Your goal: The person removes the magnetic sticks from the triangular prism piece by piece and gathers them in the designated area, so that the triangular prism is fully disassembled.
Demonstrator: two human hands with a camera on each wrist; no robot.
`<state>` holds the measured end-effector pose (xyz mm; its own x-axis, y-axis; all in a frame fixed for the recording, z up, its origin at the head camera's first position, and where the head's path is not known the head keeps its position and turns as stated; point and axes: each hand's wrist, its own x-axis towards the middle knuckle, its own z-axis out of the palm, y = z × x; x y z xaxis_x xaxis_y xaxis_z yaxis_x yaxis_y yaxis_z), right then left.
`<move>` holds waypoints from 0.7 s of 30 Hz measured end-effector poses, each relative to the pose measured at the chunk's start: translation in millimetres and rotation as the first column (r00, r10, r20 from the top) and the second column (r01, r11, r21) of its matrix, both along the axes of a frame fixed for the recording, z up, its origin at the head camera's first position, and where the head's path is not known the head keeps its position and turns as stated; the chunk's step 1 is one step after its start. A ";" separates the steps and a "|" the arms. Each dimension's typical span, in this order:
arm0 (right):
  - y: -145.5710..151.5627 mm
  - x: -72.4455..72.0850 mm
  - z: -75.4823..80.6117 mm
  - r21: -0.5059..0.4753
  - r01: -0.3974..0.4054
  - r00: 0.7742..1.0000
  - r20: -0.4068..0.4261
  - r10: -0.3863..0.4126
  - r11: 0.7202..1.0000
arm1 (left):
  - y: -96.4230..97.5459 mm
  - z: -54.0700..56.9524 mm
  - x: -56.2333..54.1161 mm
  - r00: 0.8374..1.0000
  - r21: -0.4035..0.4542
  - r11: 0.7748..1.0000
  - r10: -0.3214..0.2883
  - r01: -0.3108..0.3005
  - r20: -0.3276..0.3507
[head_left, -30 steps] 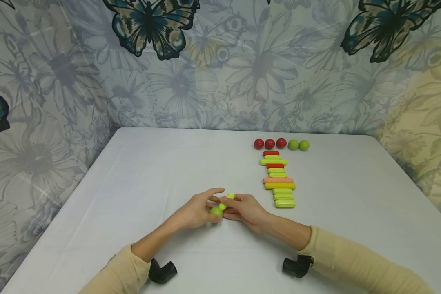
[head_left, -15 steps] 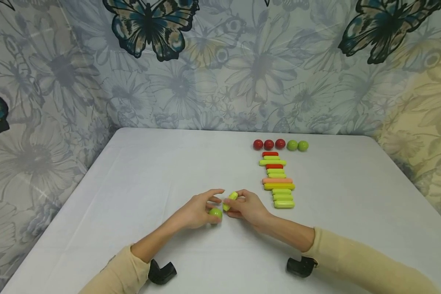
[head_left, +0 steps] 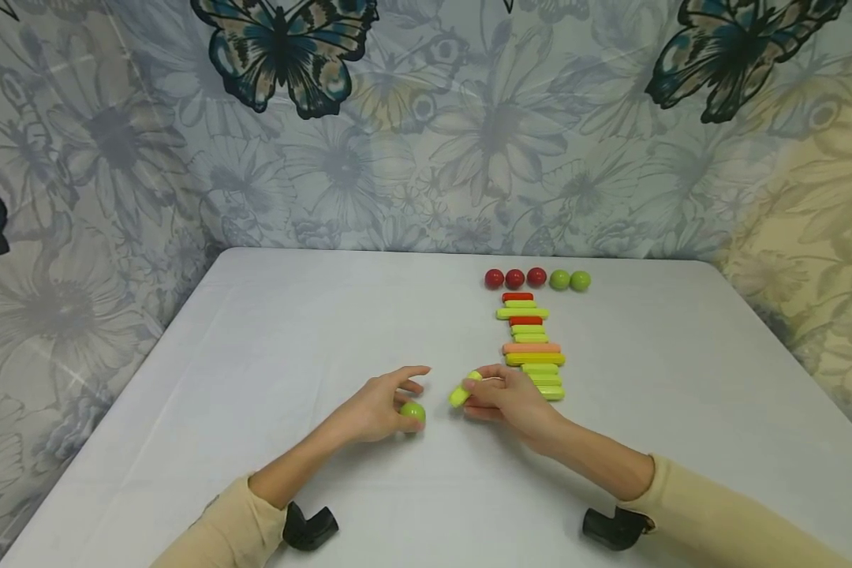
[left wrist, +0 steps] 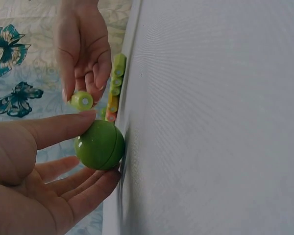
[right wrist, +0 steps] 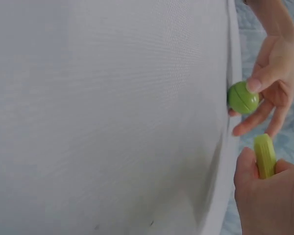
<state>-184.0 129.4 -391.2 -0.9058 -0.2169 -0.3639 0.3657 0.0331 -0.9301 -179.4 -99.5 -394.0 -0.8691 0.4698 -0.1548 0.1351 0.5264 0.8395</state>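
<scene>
My left hand holds a glossy green ball between the thumb and the lower fingers, while its index finger stays extended. A seam runs round the ball. To the right of it, apart from the ball, my right hand pinches a short yellow-green stick between thumb and fingers. The stick has a small pale disc in its end, seen in the left wrist view. In the right wrist view the stick stands up from my right hand's grip.
On the white table, a column of red, yellow-green, orange and yellow sticks lies beyond my right hand. Behind it, red balls and green balls form a row near the far edge. Patterned cloth hangs behind.
My right hand has drawn the yellow-green stick away to the right from the green ball. My left hand has stayed nearly in place, still holding the ball.
</scene>
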 end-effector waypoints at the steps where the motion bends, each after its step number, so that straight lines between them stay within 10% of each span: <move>1: 3.1 1.1 0.8 -0.008 0.003 1.000 0.008 -0.003 1.000 | -0.1 -0.3 0.0 1.000 0.002 1.000 -0.001 0.001 0.001; 21: 66.5 19.5 -4.1 -0.087 0.026 0.998 0.051 -0.021 0.996 | 0.1 0.7 0.9 1.000 0.007 1.000 0.001 -0.001 0.020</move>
